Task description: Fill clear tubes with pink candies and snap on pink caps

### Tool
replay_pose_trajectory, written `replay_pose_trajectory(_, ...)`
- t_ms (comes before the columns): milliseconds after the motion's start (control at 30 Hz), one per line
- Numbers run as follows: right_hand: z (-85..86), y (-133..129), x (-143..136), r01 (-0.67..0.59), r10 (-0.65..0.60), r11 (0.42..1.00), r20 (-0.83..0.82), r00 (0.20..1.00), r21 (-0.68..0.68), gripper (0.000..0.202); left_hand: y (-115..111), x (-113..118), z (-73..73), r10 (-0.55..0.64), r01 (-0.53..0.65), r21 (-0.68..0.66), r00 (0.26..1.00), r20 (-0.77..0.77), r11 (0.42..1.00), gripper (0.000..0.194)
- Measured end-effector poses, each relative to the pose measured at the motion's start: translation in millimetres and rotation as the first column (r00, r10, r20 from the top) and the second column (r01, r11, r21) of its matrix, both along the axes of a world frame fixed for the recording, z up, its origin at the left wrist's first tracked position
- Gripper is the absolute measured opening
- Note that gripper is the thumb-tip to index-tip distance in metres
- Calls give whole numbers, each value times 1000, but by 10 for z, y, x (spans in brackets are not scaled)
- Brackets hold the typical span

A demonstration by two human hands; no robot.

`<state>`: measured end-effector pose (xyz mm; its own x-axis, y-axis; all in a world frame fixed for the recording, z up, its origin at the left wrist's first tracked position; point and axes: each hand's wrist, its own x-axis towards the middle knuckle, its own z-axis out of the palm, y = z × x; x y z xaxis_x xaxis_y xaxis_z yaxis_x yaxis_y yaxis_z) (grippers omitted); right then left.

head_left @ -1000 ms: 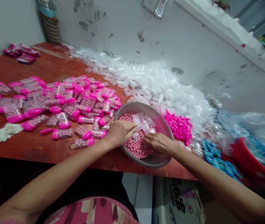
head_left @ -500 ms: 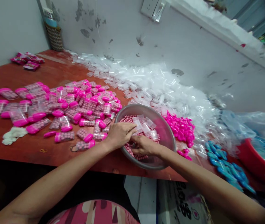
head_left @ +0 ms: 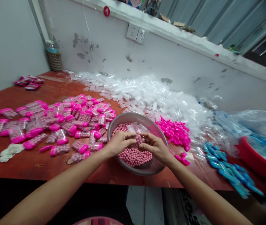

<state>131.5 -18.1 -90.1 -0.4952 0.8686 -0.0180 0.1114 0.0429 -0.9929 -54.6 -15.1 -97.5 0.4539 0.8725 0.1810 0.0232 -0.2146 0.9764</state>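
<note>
Above a grey bowl (head_left: 159,167), my left hand (head_left: 121,143) and my right hand (head_left: 155,147) face each other, fingers closed around a small clear plastic container (head_left: 138,140) filled with pink balls. Loose pink balls (head_left: 135,157) cover the bowl's bottom. A few clear containers (head_left: 143,128) lie on them at the far side. To the left spreads a heap of filled containers with bright pink caps (head_left: 84,117). Loose pink caps (head_left: 176,132) are piled just right of the bowl.
A large heap of clear containers (head_left: 147,92) runs along the wall. Blue caps (head_left: 228,165) and a red basin (head_left: 252,156) stand at the right. A white crumpled cloth (head_left: 11,152) lies front left; pink packets (head_left: 31,82) and a woven holder (head_left: 54,61) sit at the back left.
Both hands have risen from among the pink balls. A filled container now shows between them, and my right hand has moved away from the loose balls. The view has tilted upward.
</note>
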Motion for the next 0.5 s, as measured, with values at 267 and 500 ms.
replay_pose_trajectory(267,130,-21,183,-150,29,930,340,940,335,30,36,48,-59,-126,134,-152,990,59,979,31)
replay_pose_trajectory(500,106,-10,219,-187,121,962,302,946,199,19,37,56,-59,-154,156,-206,988,28,966,28)
